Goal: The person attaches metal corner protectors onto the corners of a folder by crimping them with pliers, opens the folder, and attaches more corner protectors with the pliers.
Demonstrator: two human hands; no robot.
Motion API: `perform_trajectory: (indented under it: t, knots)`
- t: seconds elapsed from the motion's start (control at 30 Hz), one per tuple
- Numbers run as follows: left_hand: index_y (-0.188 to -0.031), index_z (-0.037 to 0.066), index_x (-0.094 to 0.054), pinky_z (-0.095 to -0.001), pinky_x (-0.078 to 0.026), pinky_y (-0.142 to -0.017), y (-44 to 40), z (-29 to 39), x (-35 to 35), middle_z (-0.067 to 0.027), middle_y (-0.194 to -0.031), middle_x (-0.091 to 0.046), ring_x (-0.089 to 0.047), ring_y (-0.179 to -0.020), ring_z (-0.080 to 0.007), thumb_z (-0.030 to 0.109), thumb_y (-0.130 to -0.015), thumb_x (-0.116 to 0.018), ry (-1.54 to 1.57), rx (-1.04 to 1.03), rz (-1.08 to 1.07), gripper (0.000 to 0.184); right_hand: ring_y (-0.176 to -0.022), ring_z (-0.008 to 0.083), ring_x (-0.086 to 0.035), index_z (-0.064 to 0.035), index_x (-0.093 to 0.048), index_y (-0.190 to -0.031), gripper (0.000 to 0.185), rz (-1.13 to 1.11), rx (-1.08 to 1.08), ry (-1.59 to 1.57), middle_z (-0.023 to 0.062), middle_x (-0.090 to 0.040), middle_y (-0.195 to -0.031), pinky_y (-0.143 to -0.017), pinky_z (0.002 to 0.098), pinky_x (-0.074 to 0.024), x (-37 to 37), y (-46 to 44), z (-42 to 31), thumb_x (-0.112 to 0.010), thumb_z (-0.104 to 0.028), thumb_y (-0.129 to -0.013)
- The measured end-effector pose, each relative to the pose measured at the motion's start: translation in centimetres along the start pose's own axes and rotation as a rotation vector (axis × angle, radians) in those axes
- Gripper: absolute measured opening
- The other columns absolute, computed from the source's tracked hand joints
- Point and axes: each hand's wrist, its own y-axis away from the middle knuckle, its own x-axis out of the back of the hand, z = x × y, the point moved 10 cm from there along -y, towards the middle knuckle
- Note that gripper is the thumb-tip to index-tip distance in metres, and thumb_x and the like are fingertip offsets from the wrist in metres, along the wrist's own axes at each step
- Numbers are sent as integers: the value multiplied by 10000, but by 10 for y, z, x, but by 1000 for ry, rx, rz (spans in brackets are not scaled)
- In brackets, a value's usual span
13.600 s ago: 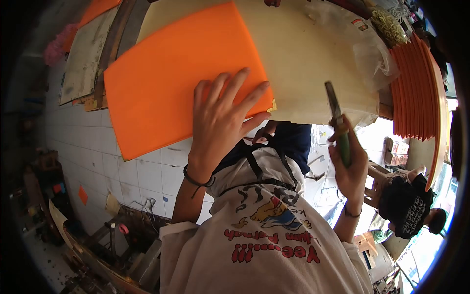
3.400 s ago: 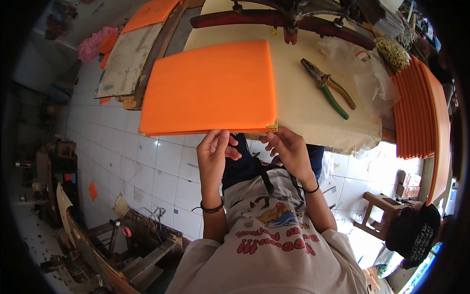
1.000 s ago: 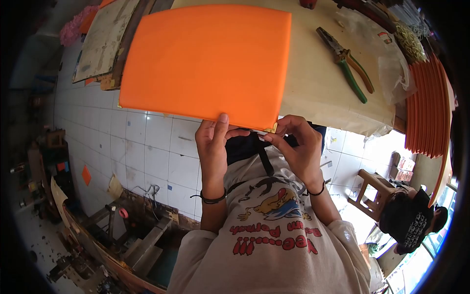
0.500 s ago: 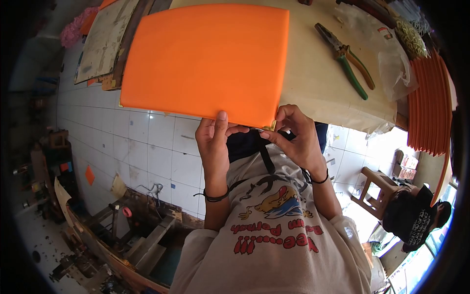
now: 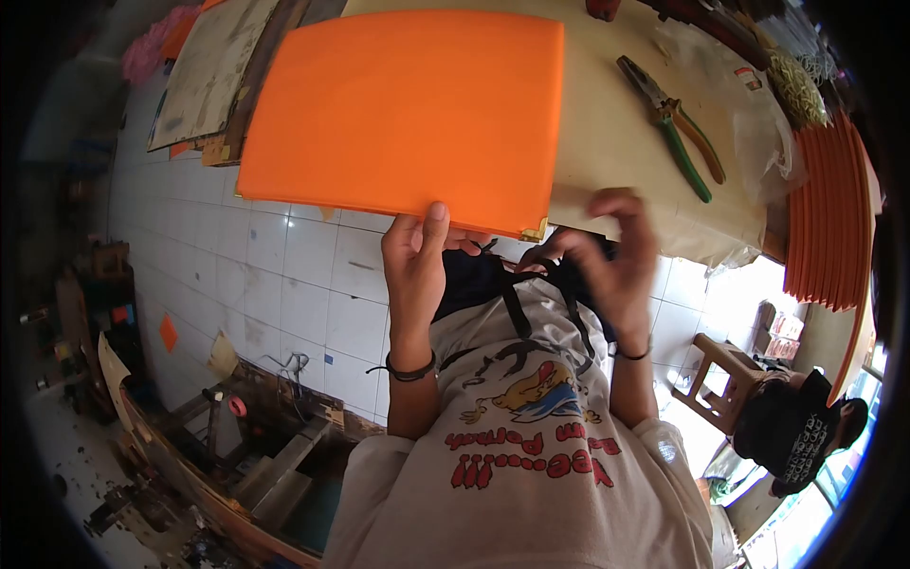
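Observation:
My left hand (image 5: 415,270) grips the near edge of a flat orange folder (image 5: 403,114), its thumb on top and its fingers underneath. The folder lies partly on the table and juts over the front edge. A gold-coloured metal corner piece (image 5: 536,230) sits on its near right corner, and another corner piece (image 5: 238,192) shows at the near left. My right hand (image 5: 616,256) is off the folder, just right of that near right corner, slightly blurred, its fingers apart with nothing visible in them. Pliers (image 5: 675,128) with green and orange handles lie on the table beyond it.
Brown paper (image 5: 607,142) covers the table. A clear plastic bag (image 5: 749,114) and a stack of orange folders (image 5: 829,213) are at the right. A worn board (image 5: 209,71) stands at the left. A wooden stool (image 5: 720,389) and a person (image 5: 796,431) are at lower right.
My right hand has let go of the folder's near right corner and moved right, its fingers spreading. My left hand still holds the folder, which has barely shifted.

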Motion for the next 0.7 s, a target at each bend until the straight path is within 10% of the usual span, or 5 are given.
perform_trajectory:
  t: [0.23, 0.63, 0.7]
  knots:
    - [-937, -1, -605, -252, -484, -453, 1, 0, 12, -77, -624, -619, -610, -481, -146, 422, -1021, -470, -124, 157, -14, 451, -1154, 349, -537, -51, -638, -1064, 318, 187, 220, 840, 140, -593, -1215, -1000, 472, -398, 86, -46, -1, -756, -228, -828]
    - [-1070, 41, -651, -199, -482, -550, -10, 12, 73, -11, -741, -620, -619, -657, -84, 347, -992, -570, -117, -48, 395, 326, -1009, 358, -550, -9, -593, -1086, 331, -41, -103, 624, 203, -572, -1107, -881, 428, -422, 99, -53, 32, -603, -312, -955]
    - [-1144, 33, -596, -214, -512, -593, -8, 16, 58, -41, -846, -645, -643, -732, -104, 281, -973, -610, -66, -143, 321, 301, -895, 237, -568, 9, -588, -1096, 399, -83, -204, 492, 141, -606, -996, -776, 340, -415, 105, -37, 39, -530, -372, -994]
